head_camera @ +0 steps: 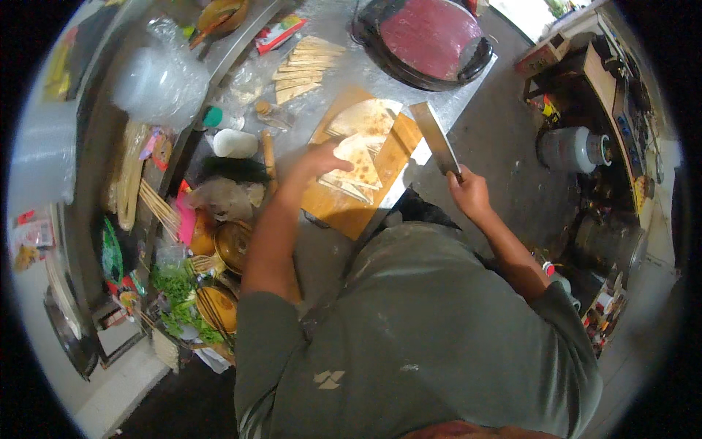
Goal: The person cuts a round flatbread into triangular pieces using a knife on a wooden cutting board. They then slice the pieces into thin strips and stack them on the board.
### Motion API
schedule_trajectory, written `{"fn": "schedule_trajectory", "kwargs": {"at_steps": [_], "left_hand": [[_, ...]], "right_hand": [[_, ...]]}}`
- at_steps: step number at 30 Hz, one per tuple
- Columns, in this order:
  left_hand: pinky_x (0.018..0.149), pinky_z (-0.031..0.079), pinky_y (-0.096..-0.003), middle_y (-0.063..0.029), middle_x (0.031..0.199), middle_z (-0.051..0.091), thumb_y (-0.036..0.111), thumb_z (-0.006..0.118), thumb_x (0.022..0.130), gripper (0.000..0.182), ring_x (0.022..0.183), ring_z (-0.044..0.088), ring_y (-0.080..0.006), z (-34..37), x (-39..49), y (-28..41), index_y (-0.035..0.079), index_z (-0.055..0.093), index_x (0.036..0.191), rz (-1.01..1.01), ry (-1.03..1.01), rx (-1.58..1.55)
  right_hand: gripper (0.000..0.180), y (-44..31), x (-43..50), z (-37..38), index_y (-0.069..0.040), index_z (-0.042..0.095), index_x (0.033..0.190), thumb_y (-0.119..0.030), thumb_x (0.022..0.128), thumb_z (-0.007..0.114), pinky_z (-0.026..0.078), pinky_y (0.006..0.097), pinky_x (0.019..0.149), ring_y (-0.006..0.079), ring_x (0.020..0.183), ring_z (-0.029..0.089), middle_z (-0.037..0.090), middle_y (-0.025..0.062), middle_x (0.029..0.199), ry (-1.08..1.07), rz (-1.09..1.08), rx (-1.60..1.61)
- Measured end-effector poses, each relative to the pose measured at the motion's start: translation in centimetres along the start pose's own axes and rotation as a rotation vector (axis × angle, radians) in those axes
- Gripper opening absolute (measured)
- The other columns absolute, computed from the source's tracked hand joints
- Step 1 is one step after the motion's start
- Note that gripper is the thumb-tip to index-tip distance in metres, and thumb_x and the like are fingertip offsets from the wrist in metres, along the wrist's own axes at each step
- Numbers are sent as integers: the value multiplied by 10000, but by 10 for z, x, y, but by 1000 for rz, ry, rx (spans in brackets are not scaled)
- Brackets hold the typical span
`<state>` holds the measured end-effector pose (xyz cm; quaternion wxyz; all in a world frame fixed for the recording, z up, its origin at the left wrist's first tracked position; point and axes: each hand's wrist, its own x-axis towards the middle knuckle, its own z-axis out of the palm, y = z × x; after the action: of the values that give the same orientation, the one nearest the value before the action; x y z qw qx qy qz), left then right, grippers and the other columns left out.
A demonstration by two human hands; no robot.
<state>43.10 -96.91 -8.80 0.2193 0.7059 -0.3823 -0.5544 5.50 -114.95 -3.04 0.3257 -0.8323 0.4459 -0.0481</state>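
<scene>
My right hand grips a cleaver by its handle, the broad blade raised just off the right edge of the wooden cutting board. On the board, my left hand holds a stack of cut flatbread wedges, its thumb on top. The fingers are partly hidden. Beyond those wedges lies a larger folded or half-round piece of browned flatbread. Farther back on the metal table, several flatbread strips lie overlapped in a row.
A round griddle with a reddish plate stands at the table's far right. Left of the board are a rolling pin, a white cup and a glass shaker. Leafy greens lie lower left. A gas cylinder stands right.
</scene>
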Motion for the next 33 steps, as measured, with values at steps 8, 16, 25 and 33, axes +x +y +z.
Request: {"fn": "schedule_trajectory", "kwargs": {"at_steps": [8, 16, 25, 33], "left_hand": [[904, 531, -353, -94, 1126, 745, 197, 834, 827, 498, 992, 692, -202, 5, -37, -77, 0, 680, 1257, -10, 105, -229], [936, 518, -363, -115, 1160, 730, 222, 845, 808, 589, 1047, 683, -219, 10, -34, -55, -11, 641, 1309, 113, 87, -100], [914, 514, -377, -164, 1192, 706, 346, 883, 774, 727, 1082, 674, -257, 17, -32, -72, -22, 608, 1338, 120, 232, -129], [924, 502, -452, -55, 1306, 647, 293, 797, 916, 577, 1192, 627, -233, 110, -90, -1, 129, 545, 1409, -340, 899, -1143]], "right_hand": [[258, 10, -4, -10, -74, 692, 1005, -313, 947, 616, 541, 564, 765, 450, 835, 685, 716, 220, 857, -525, -200, -242], [253, -27, 4, 22, -65, 686, 1027, -294, 951, 613, 535, 559, 793, 460, 878, 676, 716, 234, 907, -626, -172, -222], [288, -51, 3, 42, -55, 686, 1066, -309, 957, 604, 548, 565, 814, 449, 915, 689, 717, 241, 955, -655, -255, -243], [314, -66, 18, 68, -63, 693, 1140, -299, 959, 593, 557, 549, 823, 438, 932, 698, 723, 248, 979, -762, -284, -343]]}}
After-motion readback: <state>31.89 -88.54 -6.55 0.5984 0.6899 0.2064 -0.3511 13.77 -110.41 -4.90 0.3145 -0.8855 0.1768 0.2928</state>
